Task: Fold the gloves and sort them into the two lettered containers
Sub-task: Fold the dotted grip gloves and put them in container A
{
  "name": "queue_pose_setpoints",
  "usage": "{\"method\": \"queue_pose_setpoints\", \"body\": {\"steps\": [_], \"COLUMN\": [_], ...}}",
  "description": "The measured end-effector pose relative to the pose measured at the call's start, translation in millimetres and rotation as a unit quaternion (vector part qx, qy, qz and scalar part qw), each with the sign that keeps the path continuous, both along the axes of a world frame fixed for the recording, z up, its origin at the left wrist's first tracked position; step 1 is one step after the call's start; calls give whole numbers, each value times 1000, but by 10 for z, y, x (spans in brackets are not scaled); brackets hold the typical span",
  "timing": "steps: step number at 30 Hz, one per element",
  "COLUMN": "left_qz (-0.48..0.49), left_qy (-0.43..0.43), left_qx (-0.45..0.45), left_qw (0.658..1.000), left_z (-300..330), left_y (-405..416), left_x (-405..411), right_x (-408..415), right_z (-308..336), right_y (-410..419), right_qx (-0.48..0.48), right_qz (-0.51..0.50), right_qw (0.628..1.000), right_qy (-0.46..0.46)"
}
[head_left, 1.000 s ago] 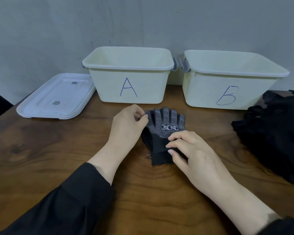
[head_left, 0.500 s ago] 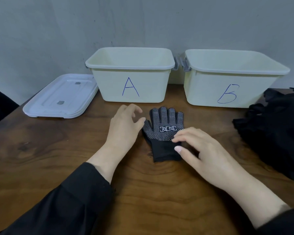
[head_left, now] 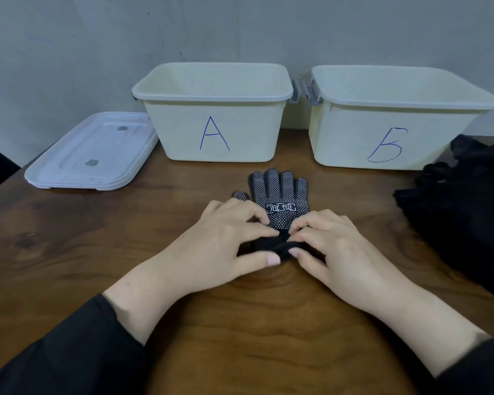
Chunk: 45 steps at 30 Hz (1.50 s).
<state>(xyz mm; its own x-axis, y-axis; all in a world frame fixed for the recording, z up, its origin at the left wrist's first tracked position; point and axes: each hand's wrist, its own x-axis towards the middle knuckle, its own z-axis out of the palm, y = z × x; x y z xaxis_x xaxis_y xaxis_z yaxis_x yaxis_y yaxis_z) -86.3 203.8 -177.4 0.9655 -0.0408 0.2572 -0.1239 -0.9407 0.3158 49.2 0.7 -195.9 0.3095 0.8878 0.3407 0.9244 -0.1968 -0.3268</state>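
A black glove with white grip dots and a white label is laid flat on a brown wooden surface, its finger ends pointed toward two cream containers. The glove's cuff is gathered and bunched between both hands. The left hand is placed on the cuff's left side, its fingers curled over the fabric and its thumb pressed at the near edge. The right hand is placed on the cuff's right side, its fingers likewise curled and pinching the fabric. Just beyond the glove, container A is seen, marked in blue. Container B is set just right of container A, their grey latches nearly touching. A white lid is laid flat left of container A. A heap of black gloves is piled right of the glove, near container B.
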Motion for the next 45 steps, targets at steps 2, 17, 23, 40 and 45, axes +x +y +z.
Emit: {"method": "queue_pose_setpoints", "body": {"steps": [2,17,23,40,45], "left_qz": [-1,95,117,55,44], "left_qy": [36,-10,-29,-15,23], "left_qx": [23,-197,-215,1,17], "left_qw": [999,976,969,998,999], "left_z": [-28,-27,-72,-135,-74], "left_y": [-38,-13,-3,77,109], "left_x": [12,112,206,146,157], "right_x": [0,-57,-37,108,205], "right_z": [4,153,88,16,25], "right_y": [-2,84,183,113,15], "right_qx": [13,51,71,-8,-64], "right_qz": [-3,-108,-166,-66,-57], "right_qw": [1000,975,962,997,996], "right_qy": [24,186,205,-27,39]}}
